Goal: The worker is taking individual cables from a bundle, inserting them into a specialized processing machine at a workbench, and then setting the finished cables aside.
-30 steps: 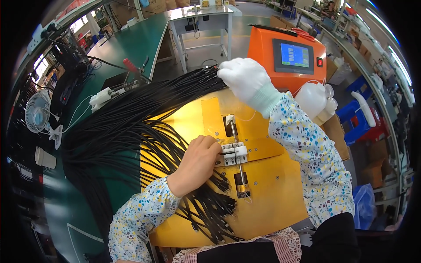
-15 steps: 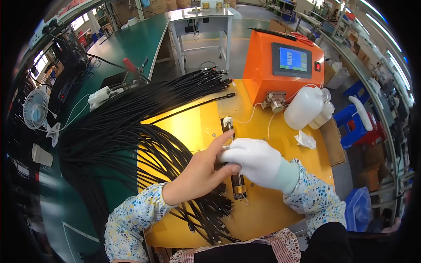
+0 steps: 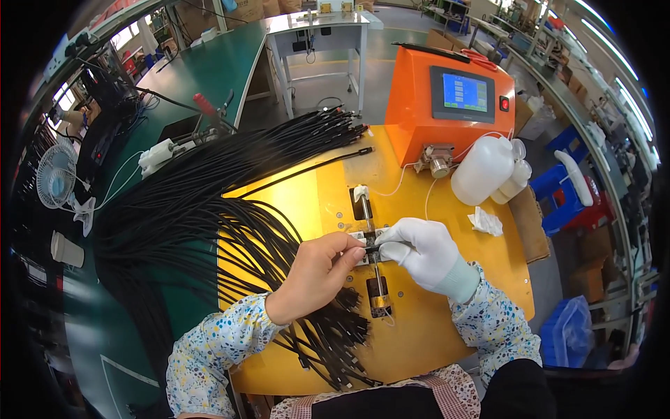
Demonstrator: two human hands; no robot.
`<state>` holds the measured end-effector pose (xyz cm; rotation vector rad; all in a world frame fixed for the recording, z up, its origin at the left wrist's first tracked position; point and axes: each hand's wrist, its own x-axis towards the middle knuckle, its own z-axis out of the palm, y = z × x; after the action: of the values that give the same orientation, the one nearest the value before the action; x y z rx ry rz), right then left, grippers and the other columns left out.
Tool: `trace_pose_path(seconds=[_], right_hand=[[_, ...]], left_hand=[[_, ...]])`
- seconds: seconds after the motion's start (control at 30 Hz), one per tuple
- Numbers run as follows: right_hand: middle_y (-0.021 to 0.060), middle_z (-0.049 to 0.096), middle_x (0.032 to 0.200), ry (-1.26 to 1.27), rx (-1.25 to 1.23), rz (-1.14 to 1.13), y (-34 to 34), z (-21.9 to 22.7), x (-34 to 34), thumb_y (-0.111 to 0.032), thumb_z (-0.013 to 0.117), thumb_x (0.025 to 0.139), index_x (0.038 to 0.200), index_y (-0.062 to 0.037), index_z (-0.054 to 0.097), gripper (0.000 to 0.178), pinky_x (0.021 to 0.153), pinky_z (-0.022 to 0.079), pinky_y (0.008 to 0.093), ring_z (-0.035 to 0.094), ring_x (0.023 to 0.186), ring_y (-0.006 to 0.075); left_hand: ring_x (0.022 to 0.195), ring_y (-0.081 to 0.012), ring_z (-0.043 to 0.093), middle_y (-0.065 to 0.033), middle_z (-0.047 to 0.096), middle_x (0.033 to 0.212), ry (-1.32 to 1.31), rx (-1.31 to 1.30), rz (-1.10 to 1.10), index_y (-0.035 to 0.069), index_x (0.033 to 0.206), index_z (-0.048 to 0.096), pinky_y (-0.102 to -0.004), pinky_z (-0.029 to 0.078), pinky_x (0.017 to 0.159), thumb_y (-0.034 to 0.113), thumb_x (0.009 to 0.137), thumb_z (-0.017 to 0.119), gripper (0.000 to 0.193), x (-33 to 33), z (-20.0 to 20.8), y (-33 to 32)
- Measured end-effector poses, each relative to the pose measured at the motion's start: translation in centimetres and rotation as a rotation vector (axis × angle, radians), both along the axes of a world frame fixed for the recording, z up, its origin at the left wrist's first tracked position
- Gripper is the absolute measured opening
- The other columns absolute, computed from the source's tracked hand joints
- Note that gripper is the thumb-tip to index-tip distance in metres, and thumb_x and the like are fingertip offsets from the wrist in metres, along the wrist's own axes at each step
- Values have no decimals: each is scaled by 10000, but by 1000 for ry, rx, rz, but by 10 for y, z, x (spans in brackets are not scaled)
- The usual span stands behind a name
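Over a small metal fixture (image 3: 379, 283) on the yellow worktop, my two hands meet. My left hand (image 3: 317, 272), bare, has its thumb and index finger closed on one end of a small black cable end (image 3: 371, 249). My right hand (image 3: 426, 255), in a white glove, pinches its other end from the right. The fingertips partly hide the piece, so its exact form is unclear. Left of the fixture, a bundle of black cables (image 3: 258, 230) spreads over the worktop, with connector ends near my left wrist.
An orange machine (image 3: 412, 91) with a touch screen stands at the back right. Beside it are a white plastic bottle (image 3: 483, 171) and a crumpled white tissue (image 3: 486, 221). A small fan (image 3: 57, 176) and a paper cup (image 3: 67, 249) sit on the green table (image 3: 209, 59) side.
My hands, overlapping before, have drawn apart and now face each other with a small black piece between the fingertips. The fixture's middle has come into sight.
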<state>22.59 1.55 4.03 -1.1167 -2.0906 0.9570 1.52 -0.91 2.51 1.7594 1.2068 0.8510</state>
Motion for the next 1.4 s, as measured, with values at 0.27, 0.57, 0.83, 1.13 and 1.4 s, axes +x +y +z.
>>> trace_pose_path(seconds=[0.27, 0.57, 0.83, 1.13, 1.4], right_hand=[[86, 618, 757, -154, 470, 55, 19, -21, -2, -100, 687, 796, 865, -66, 671, 79, 651, 492, 363, 618, 722, 268], [71, 650, 834, -950, 734, -52, 121, -8, -42, -145, 620, 819, 849, -103, 704, 99, 711, 498, 377, 638, 831, 265], [115, 721, 1000, -1333, 484, 87, 172, 0, -79, -98, 586, 849, 971, -40, 738, 204, 738, 570, 379, 705, 920, 272], [78, 558, 766, -568, 888, -96, 68, 27, -24, -90, 636, 792, 891, -87, 587, 111, 676, 492, 358, 601, 752, 270], [83, 572, 795, -365, 812, -82, 38, 26, -11, -3, 669, 737, 908, -55, 610, 188, 672, 479, 367, 585, 746, 282]], left_hand=[[707, -177, 595, -83, 603, 850, 321, 636, -6, 6, 1034, 653, -267, 489, 590, 0, 801, 642, 233, -2, -21, 8], [767, -197, 525, -61, 507, 831, 761, 793, -108, -16, 1162, 591, -291, 485, 622, 31, 748, 599, 417, -8, -26, 3], [763, -197, 523, -63, 500, 828, 709, 806, -118, -23, 1170, 588, -289, 485, 623, 37, 745, 603, 429, 1, -27, 7], [797, -199, 543, -54, 545, 854, 702, 732, -107, 14, 1163, 603, -293, 494, 641, 34, 719, 637, 446, -9, -29, 6], [842, -252, 555, -84, 576, 871, 550, 586, -28, 17, 1029, 615, -333, 492, 731, 42, 788, 662, 247, -18, -21, 17]])
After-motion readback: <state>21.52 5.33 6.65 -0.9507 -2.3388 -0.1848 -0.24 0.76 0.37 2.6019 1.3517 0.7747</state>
